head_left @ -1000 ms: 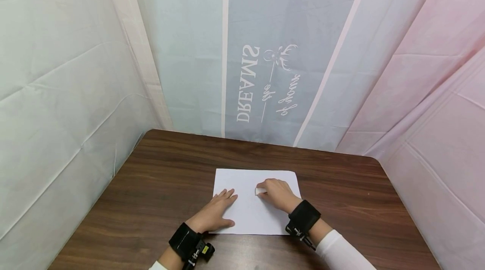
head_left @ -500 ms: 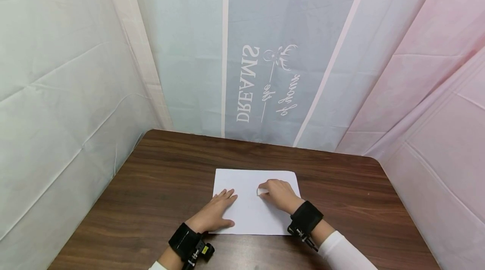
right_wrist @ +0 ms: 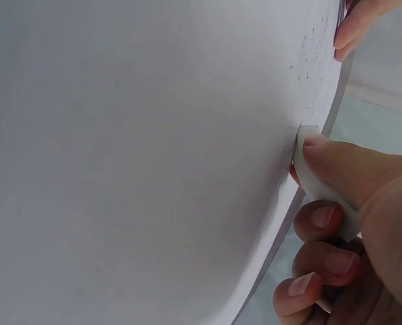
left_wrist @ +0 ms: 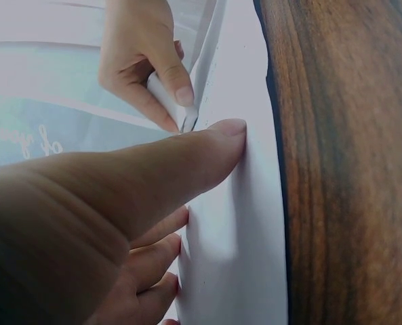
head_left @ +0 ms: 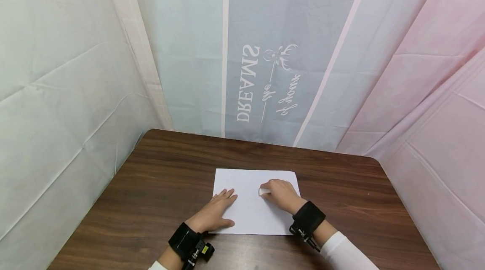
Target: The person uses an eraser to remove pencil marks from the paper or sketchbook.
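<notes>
A white sheet of paper (head_left: 246,217) lies on the brown wooden table. My right hand (head_left: 282,195) pinches a white eraser (right_wrist: 316,179) between thumb and fingers, its tip right at the paper's surface. Small dark crumbs (right_wrist: 309,71) are scattered on the paper near the eraser in the right wrist view. On the left part of the sheet my left hand (head_left: 214,213) rests flat, fingers spread and thumb (left_wrist: 207,152) stretched out across the paper. The far end of the eraser is hidden inside the right hand.
The wooden table (head_left: 170,169) extends around the paper on all sides. Behind it hangs a pale blue and pink cloth (head_left: 197,72) with lettering, and more cloth hangs along both sides. Each wrist wears a black band (head_left: 308,218) with a small camera.
My right hand has slid slightly to the right across the paper with the eraser. The left hand and the sheet have stayed in place.
</notes>
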### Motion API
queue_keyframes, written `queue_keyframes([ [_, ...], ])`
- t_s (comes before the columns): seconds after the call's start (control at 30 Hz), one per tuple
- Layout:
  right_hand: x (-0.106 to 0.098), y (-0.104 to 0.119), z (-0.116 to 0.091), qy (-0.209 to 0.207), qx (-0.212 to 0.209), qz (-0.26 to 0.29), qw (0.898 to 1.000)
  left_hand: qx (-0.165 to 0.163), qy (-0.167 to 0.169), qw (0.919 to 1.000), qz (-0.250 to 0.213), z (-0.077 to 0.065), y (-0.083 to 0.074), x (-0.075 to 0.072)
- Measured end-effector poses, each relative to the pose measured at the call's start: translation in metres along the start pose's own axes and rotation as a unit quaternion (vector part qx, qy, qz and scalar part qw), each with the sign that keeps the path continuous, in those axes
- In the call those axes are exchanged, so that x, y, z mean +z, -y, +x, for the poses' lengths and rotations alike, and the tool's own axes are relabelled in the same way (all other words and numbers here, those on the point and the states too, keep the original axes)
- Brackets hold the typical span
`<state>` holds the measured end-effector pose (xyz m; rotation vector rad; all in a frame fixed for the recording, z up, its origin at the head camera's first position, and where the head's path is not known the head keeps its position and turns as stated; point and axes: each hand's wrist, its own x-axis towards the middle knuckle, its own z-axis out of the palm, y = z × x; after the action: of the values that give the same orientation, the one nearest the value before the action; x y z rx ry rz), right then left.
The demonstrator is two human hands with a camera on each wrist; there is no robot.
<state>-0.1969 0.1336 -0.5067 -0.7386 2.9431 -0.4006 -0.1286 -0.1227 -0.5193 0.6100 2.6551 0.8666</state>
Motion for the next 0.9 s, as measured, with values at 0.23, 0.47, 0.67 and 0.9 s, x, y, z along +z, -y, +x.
queue_keyframes([
  [0.23, -0.0012, -0.001, -0.0015, 0.0, 0.0, -0.001, 1.0, -0.006, 0.004, 1.0, 0.002, 0.0001, 0.0005, -0.0005],
  [0.47, -0.0014, -0.0027, -0.0024, -0.001, 0.007, -0.009, 1.0, -0.003, 0.004, 1.0, -0.001, -0.0001, -0.0001, -0.0006],
  [0.67, -0.002, -0.0042, -0.0035, 0.004, 0.011, -0.005, 1.0, 0.001, 0.003, 1.0, 0.001, -0.0006, -0.0006, -0.0014],
  [0.9, -0.0029, -0.0053, -0.0044, 0.0, 0.011, -0.009, 1.0, 0.002, 0.004, 1.0, -0.001, -0.0005, 0.0006, -0.0014],
])
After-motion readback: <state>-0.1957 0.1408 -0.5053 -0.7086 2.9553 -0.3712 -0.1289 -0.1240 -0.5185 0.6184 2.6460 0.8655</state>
